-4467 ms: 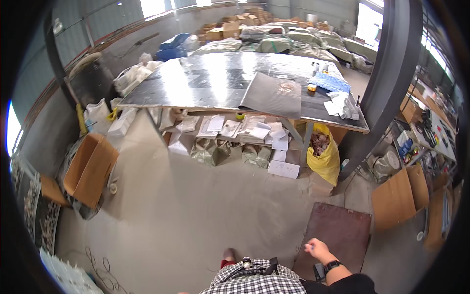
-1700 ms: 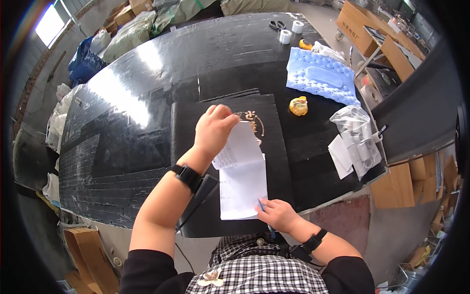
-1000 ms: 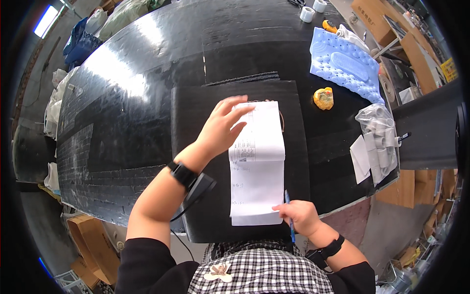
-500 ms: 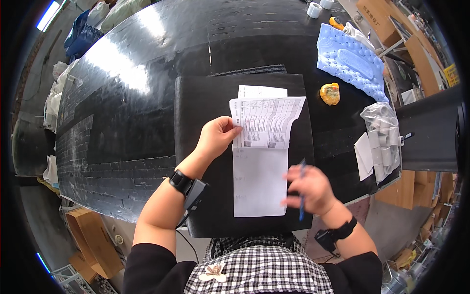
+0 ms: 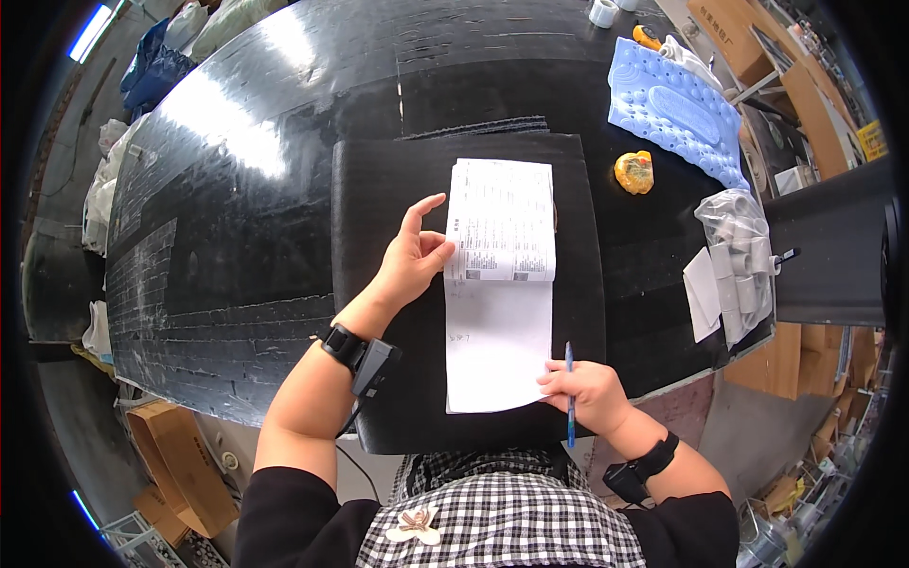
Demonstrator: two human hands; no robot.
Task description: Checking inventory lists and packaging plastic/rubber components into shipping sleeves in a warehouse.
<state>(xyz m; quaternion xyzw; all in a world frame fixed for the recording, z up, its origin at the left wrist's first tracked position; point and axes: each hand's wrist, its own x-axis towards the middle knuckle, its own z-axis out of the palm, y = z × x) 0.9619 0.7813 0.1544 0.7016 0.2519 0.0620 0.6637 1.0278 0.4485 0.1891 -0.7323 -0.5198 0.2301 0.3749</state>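
"White paper point(image 5: 497, 364) first — where is it?"

"It lies on a black mat point(image 5: 398, 407), a printed leaf point(image 5: 502, 222) covering its upper part."

"And the fingers?"

"The left hand point(image 5: 409, 265) has its forefinger raised and thumb at the leaf's left edge; whether it grips, I cannot tell. The right hand point(image 5: 592, 396) holds a blue pen point(image 5: 571, 428), fingertips at the paper's lower right corner."

"Which step?"

"Handling leaves, I'd judge — writing would call for freeing that corner and bringing the pen down."

"Further out?"

"Black table point(image 5: 275, 227), pale-blue bumpy mat point(image 5: 677, 112) on the right."
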